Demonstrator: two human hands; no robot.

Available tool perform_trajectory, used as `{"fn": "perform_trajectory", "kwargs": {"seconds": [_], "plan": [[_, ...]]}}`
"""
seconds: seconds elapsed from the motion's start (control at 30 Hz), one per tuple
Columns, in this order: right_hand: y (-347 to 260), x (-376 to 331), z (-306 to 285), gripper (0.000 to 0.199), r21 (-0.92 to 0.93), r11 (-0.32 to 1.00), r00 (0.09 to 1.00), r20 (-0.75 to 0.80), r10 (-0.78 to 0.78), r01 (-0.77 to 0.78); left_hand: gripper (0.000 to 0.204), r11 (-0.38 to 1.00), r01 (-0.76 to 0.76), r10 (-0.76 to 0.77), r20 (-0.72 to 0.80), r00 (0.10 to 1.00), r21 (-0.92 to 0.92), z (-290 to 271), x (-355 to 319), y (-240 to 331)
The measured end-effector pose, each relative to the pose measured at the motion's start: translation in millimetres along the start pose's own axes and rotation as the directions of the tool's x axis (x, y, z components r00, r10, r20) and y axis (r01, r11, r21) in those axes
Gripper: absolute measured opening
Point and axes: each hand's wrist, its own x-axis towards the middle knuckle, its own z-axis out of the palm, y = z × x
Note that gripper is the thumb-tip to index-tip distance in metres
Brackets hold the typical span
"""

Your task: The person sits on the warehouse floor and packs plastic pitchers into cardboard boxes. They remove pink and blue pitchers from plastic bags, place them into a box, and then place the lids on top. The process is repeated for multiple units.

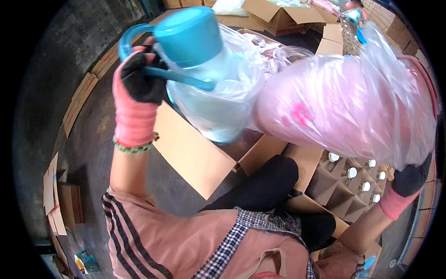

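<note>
Up at the left, my left hand [141, 76], in a pink and black glove, is closed around the handle of a blue thermos flask [188, 37]. Its cup-shaped lid faces up, and a clear plastic bag [223, 83] covers its body. To the right, a pink thermos flask [316, 102] with a flower print lies tilted in clear plastic, its bottom close to the blue one. My right hand [411, 179], gloved alike, grips the far right end of it by the plastic; some fingers are hidden. Both flasks are held above an open carton [195, 151].
Below the pink flask stands a divided carton [334, 186] with several white-capped pieces in its cells. Bagged pink items [278, 53] fill a carton behind the flasks. Another open carton [283, 16] is farther back. Flattened cardboard [53, 195] leans at the left.
</note>
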Motion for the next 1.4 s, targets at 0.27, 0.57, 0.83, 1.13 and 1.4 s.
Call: {"fn": "perform_trajectory", "kwargs": {"seconds": [0.27,0.57,0.83,1.13,1.4], "plan": [[-28,-31,-58,0.041,0.166,0.958,0.963,-0.093,0.252,-0.235,0.009,0.933,0.351,-0.360,-0.174,0.916,-0.081,-18,-14,-97],[-21,-76,-100,0.045,0.150,0.870,0.862,-0.139,0.488,-0.469,0.013,0.943,0.244,-0.146,-0.378,0.914,0.227,-111,-29,-183],[-41,-94,-93,0.046,0.200,0.835,0.817,-0.186,0.546,-0.512,0.048,0.127,0.734,-0.486,-0.604,0.632,0.667,-201,-35,-245],[-37,-127,-121,0.043,0.479,0.699,0.668,-0.271,0.693,-0.530,0.031,0.170,0.509,-0.672,-0.279,0.686,0.844,-162,-1,-237],[-52,-121,-108,0.043,0.303,0.783,0.714,-0.323,0.621,-0.544,0.015,0.714,0.697,-0.499,-0.653,0.570,0.063,-164,-11,-242]]}}
